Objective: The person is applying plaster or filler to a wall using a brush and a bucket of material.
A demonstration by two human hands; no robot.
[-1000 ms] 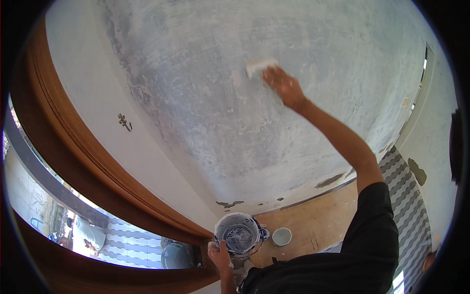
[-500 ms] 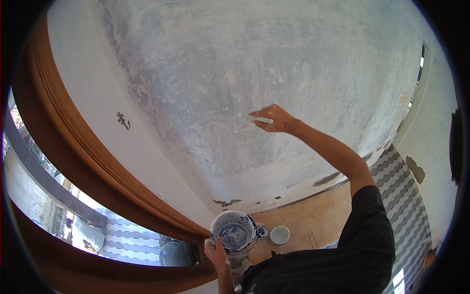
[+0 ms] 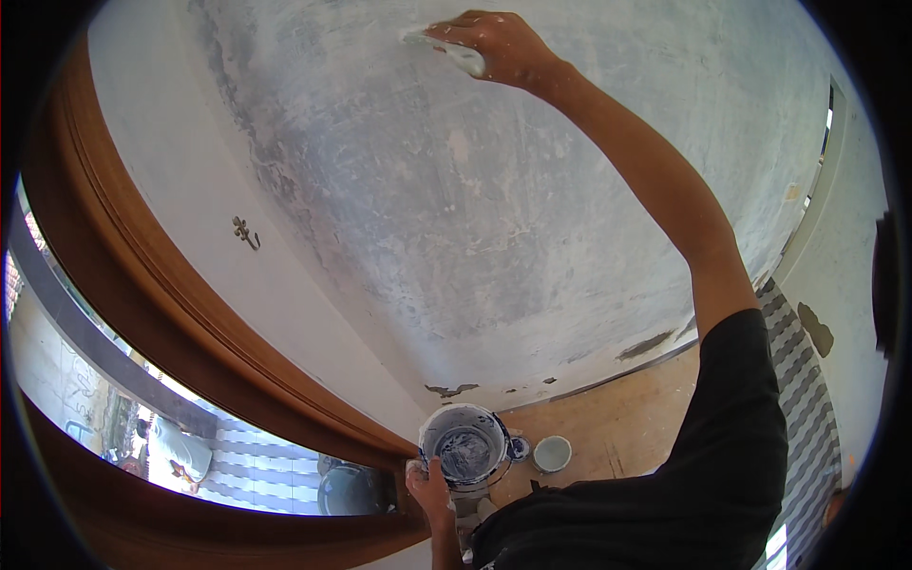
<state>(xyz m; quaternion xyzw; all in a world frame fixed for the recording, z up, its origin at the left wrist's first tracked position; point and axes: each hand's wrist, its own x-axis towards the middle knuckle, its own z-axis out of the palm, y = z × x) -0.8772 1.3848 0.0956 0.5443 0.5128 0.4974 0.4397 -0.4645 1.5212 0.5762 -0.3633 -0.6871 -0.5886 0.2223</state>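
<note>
My right hand (image 3: 503, 47) is raised at the upper part of the grey, patchy wall (image 3: 532, 180). Its fingers are closed round a small whitish hand tool (image 3: 465, 60) whose front edge is at the wall; its exact kind is unclear. My left hand (image 3: 432, 492) is low, beside the bucket (image 3: 426, 435), its thumb up and its fingers curled and smeared white. What those fingers grip is hard to make out. Inside the bucket is dark and white smeared residue.
A white bowl (image 3: 552, 454) and a small blue-stained cup (image 3: 518, 448) stand right of the bucket by a tan board (image 3: 608, 418). A brown wooden frame (image 3: 190, 313) curves along the left, with a metal hook (image 3: 245, 232) on the wall. A person (image 3: 180, 451) shows through the opening.
My right hand has moved up and slightly left across the wall with the whitish hand tool in it. My left hand stays beside the bucket; the view has shifted slightly.
</note>
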